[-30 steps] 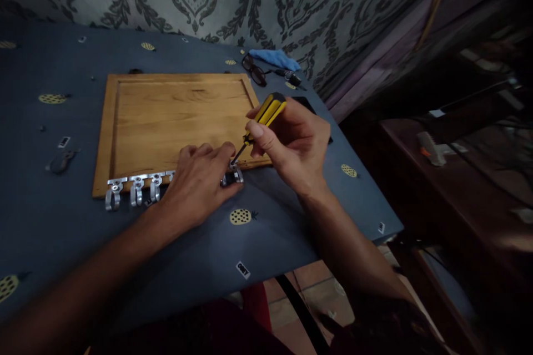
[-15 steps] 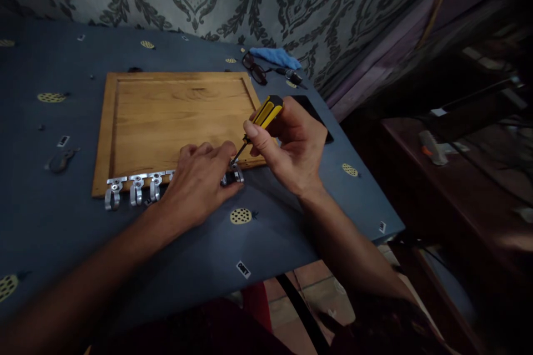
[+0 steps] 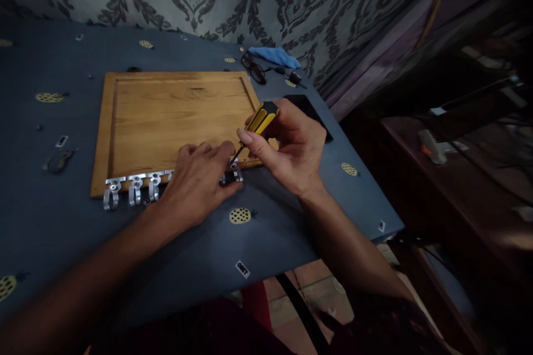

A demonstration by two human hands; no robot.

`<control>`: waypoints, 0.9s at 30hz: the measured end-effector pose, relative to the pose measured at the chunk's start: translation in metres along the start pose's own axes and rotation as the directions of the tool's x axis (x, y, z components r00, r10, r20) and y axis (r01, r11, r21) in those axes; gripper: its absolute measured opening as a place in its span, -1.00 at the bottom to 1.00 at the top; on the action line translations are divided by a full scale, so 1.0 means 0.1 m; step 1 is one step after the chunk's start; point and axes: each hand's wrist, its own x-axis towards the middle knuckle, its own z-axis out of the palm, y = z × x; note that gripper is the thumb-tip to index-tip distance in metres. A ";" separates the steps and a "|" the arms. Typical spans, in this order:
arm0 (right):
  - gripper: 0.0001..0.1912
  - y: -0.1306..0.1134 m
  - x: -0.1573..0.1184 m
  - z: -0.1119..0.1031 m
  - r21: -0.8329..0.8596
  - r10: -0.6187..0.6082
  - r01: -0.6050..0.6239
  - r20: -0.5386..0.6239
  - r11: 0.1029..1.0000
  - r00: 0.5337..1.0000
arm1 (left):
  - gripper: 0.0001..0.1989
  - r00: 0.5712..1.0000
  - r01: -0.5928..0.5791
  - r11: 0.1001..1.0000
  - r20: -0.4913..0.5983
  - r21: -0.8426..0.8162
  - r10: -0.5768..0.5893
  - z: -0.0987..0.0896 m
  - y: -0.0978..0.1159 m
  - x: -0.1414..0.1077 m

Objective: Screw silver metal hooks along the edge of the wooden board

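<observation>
A yellow-and-black screwdriver [image 3: 261, 117] is gripped by my right hand [image 3: 297, 147], its handle leaning to the right. The shaft slants down to the metal at the board's near edge. Along that edge of the framed wooden board [image 3: 183, 116] runs a silver hook rail [image 3: 135, 178] with several hooks. My left hand [image 3: 197, 180] closes over the rail and the edge, fingertips on the wood and thumb beside the rightmost hook [image 3: 235, 173]. It hides the rail's middle. The screwdriver's tip is close to the left fingers; the screw under it is too small to make out.
Behind the board lie glasses [image 3: 254, 68], a blue cloth [image 3: 275, 56] and a dark tool [image 3: 291, 75]. A black flat device [image 3: 310, 113] is right of the board. A small grey hook-like piece [image 3: 59, 161] lies left on the patterned tablecloth [image 3: 166, 288].
The screwdriver handle has shifted slightly left and down, and my right thumb and fingers have moved on it. My left hand keeps its place on the rail.
</observation>
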 end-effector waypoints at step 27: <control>-0.67 0.04 -0.02 0.01 -0.001 -0.008 0.008 0.016 1.000 1.000 | -0.68 1.000 -0.014 1.000 -0.001 -0.002 0.014 0.00 -0.02 0.01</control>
